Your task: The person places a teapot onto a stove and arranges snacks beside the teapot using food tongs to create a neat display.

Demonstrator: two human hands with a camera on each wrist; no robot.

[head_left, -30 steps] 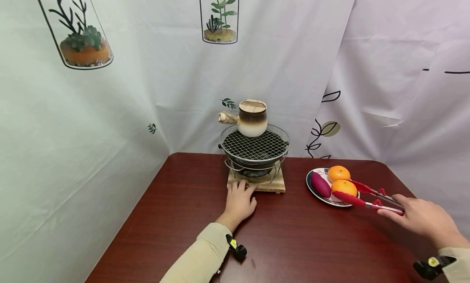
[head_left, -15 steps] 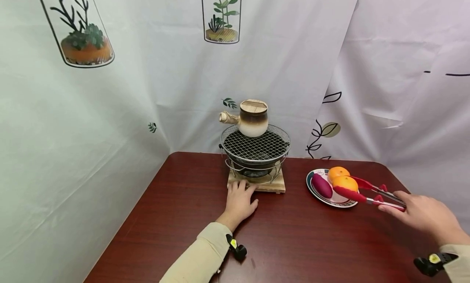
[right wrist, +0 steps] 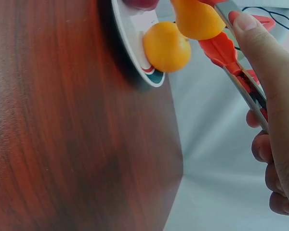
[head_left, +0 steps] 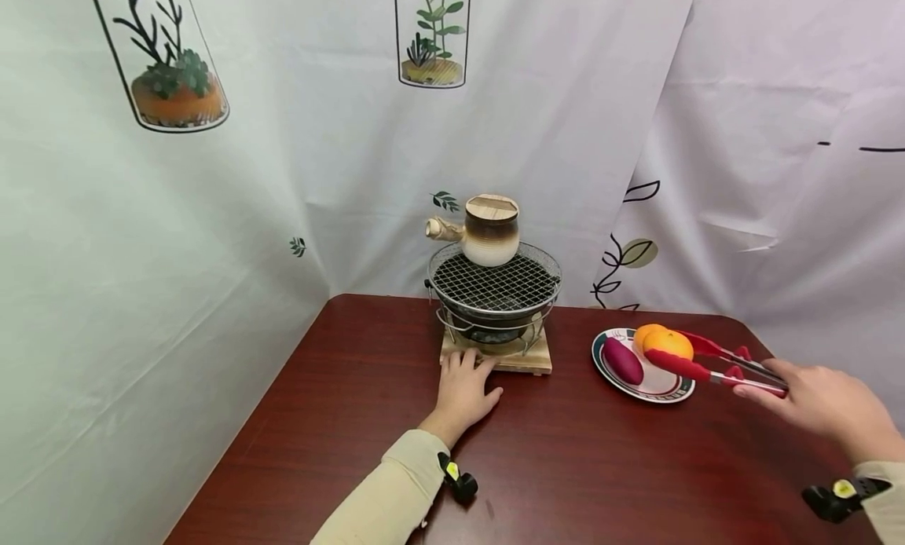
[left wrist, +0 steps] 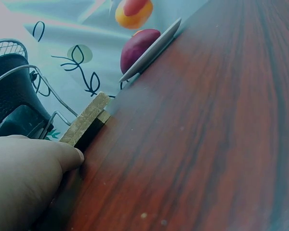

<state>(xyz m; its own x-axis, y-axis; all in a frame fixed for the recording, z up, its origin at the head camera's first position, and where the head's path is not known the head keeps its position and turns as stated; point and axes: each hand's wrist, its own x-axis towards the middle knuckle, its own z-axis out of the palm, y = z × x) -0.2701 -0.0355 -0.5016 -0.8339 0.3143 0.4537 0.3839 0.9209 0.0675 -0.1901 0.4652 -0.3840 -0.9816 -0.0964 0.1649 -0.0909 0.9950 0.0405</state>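
Head view: right hand (head_left: 820, 400) fingers grip red-tipped metal tongs (head_left: 714, 364), their long axis running forward-left to a round orange (head_left: 668, 343) clamped just above the white plate (head_left: 665, 388); left hand (head_left: 463, 388) lies flat on the desk (head_left: 566, 466).

Red-tipped metal tongs (head_left: 714, 364) sit pinched in the right hand (head_left: 823, 404), their two arms closed around a round orange (head_left: 668, 343) that hangs lifted clear of the plate (head_left: 639, 388). In the right wrist view the held orange (right wrist: 197, 19) hangs above a second orange (right wrist: 166, 46), which rests at the plate's rim. A purple sweet potato (head_left: 622, 360) lies lengthwise on the plate's left side. The left hand (head_left: 465, 394) rests flat on the worktop (head_left: 566, 466), fingertips touching the wooden board (head_left: 526, 362) under the small grill.
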